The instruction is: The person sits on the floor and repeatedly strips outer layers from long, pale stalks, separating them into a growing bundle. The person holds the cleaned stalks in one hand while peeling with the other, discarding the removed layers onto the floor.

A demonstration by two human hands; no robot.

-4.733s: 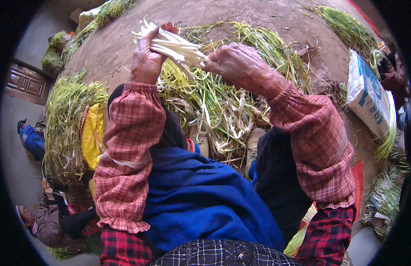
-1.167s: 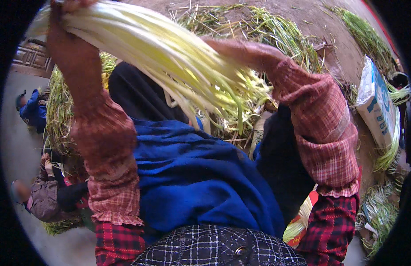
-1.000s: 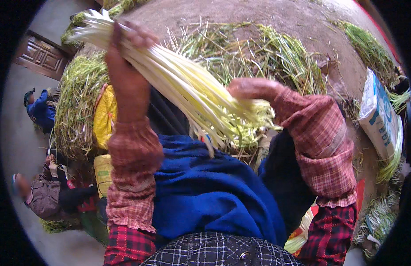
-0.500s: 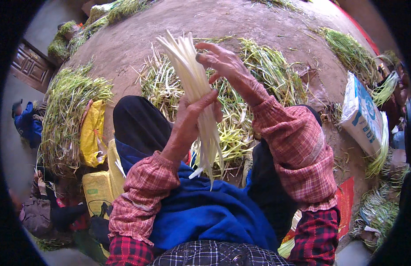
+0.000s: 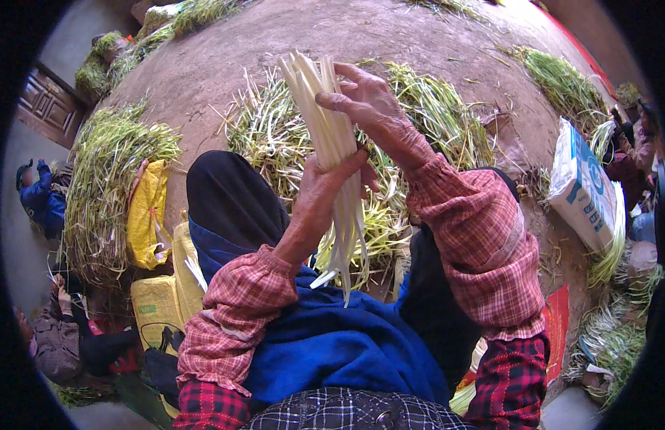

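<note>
Left hand (image 5: 322, 190): wrapped snugly round the pale stalks' (image 5: 322, 132) middle!
Right hand (image 5: 368, 104): up top, thumb across them, fingers loosely spread; gripping, can't tell.
Pale stalks: raised, top tilting left.
Green heap (image 5: 447, 118): below, on the floor (image 5: 390, 32), well inside its right edge.

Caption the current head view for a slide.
Left hand grips a bundle of pale stalks, right hand at its upper end, over a heap of greens.

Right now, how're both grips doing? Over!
Left grip: closed round pale stalks. Right grip: thumb over their upper part. Leafy heap below, seemingly not blocking.
</note>
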